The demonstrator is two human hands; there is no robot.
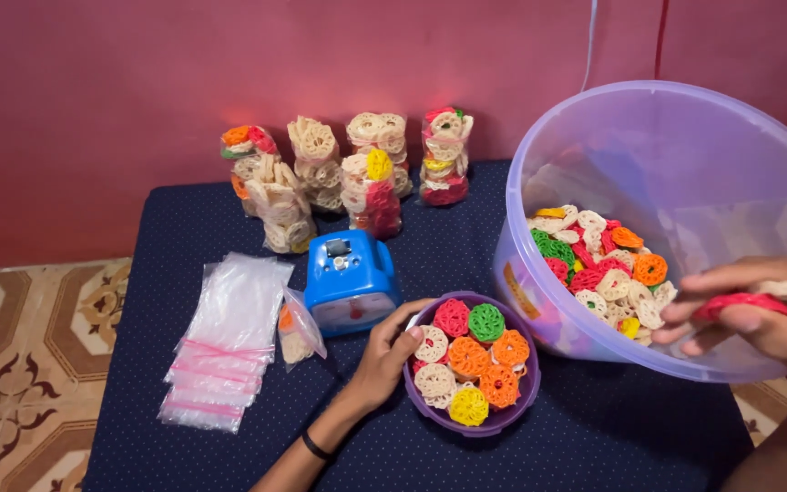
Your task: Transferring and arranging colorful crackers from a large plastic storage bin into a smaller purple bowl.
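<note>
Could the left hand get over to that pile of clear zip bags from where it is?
Probably yes. The left hand rests on the purple bowl, and only a small part-filled bag lies between it and the clear zip bags.

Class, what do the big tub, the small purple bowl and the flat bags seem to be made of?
Big tub: likely translucent lilac plastic, since the crackers inside show through its wall. Small purple bowl: probably opaque plastic with a smooth, slightly glossy rim. Flat bags: thin clear plastic film with pink strips along one edge, shiny and slightly wrinkled.
</note>
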